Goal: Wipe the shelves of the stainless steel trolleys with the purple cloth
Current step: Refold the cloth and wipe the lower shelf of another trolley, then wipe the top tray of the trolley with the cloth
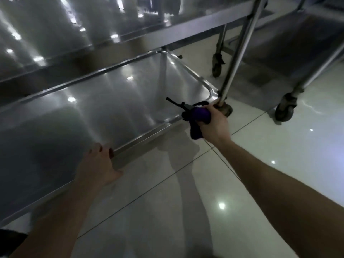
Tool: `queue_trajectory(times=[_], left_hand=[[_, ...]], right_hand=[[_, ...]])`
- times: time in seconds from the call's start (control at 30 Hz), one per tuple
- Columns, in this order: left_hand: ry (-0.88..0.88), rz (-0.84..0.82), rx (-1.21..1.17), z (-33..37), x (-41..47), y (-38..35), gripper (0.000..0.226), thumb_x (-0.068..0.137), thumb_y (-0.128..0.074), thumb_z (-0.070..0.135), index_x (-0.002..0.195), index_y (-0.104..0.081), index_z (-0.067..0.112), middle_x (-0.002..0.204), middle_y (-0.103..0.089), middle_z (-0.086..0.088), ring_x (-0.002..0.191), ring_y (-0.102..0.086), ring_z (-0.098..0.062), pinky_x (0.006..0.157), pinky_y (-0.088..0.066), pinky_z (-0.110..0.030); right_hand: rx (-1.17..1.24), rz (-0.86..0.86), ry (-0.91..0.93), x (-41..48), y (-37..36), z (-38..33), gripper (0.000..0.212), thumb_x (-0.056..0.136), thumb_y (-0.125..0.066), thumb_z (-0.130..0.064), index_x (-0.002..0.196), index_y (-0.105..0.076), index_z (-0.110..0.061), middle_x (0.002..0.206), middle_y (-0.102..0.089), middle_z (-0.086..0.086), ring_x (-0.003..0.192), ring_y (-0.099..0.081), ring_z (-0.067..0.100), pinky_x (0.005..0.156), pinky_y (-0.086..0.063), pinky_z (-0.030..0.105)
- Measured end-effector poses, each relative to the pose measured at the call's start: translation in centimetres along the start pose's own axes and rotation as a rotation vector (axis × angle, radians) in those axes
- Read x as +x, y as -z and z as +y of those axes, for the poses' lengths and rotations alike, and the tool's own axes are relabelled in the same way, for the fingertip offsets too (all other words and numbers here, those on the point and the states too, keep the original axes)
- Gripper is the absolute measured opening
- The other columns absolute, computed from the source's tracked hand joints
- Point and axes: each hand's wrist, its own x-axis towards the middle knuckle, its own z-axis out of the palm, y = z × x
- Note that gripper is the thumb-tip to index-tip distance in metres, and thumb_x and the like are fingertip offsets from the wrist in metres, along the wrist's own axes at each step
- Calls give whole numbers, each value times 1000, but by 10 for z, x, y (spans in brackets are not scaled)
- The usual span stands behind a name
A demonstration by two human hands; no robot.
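Note:
The lower shelf [96, 112] of a stainless steel trolley fills the left and middle of the head view, with an upper shelf [74, 28] above it. My right hand [214, 123] grips the bunched purple cloth [197, 118] at the shelf's near right corner, beside the trolley's upright leg [236, 58]. Part of the cloth hangs below my fist. My left hand [98, 164] holds the shelf's front rim [145, 137], fingers curled over the edge.
A second trolley [307, 30] stands at the right, with castor wheels [284, 108] on the glossy tiled floor [186, 192]. Another wheel [216, 64] sits behind the near leg. Open floor lies between my arms and to the right.

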Motion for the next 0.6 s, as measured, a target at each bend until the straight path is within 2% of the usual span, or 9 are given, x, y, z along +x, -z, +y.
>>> queue_trajectory(times=[0.07,0.13,0.2,0.3,0.37,0.43,0.5,0.57,0.6], left_hand=[[25,-135,-45,4,-12,22,89,84,-86,52,155,-47,15,150,-49,-13,136,-53,-35,106,-51,-41],[29,-168,-168,21,-32,53,79,88,-86,45,152,-53,12,141,-62,-16,123,-66,-37,100,-56,-42],[22,-174,-455,52,-61,87,57,91,-87,35,138,-64,12,126,-70,-13,109,-70,-32,96,-56,-40],[67,-364,-911,104,-112,151,43,88,-91,24,122,-66,15,120,-74,-13,108,-72,-27,100,-56,-38],[24,-458,-1025,131,-146,202,48,84,-95,32,122,-70,17,111,-79,-4,106,-76,-17,92,-58,-31],[-1,-530,-1079,149,-182,258,54,78,-96,44,122,-74,21,101,-81,6,96,-76,-6,86,-56,-27],[-1,-518,-1153,164,-218,311,57,76,-92,44,125,-75,22,105,-82,8,102,-76,-8,96,-59,-36],[44,-426,-1269,178,-250,360,46,88,-89,27,131,-74,22,115,-82,6,112,-76,-15,104,-58,-42],[77,-372,-1328,183,-263,381,43,92,-85,17,133,-72,23,117,-81,5,113,-76,-16,102,-59,-40]], right_hand=[[180,-76,-133,-29,20,-18,43,92,-79,-23,133,-65,-27,118,-72,2,108,-70,24,92,-60,44],[283,-144,-225,-53,46,-41,44,93,-81,-29,134,-65,-29,119,-73,0,110,-70,23,95,-61,46],[356,-170,-322,-72,77,-69,42,92,-83,-31,130,-65,-31,118,-74,-1,109,-71,24,97,-61,50],[519,-164,-462,-97,130,-119,32,90,-86,-29,117,-68,-34,113,-76,-1,105,-73,24,96,-62,53],[654,-149,-541,-113,171,-159,31,90,-87,-29,113,-69,-38,110,-79,-2,103,-76,23,92,-65,50],[776,-136,-606,-126,216,-201,32,90,-87,-32,116,-69,-39,106,-81,-5,100,-78,21,87,-67,44],[858,-150,-663,-140,262,-243,36,91,-86,-37,123,-68,-39,107,-81,-7,99,-79,17,85,-67,40],[932,-195,-715,-155,309,-281,40,93,-83,-42,129,-65,-40,113,-81,-8,102,-78,15,84,-65,36],[959,-231,-735,-162,331,-297,39,95,-80,-44,131,-64,-41,116,-81,-8,105,-78,14,84,-64,33]])
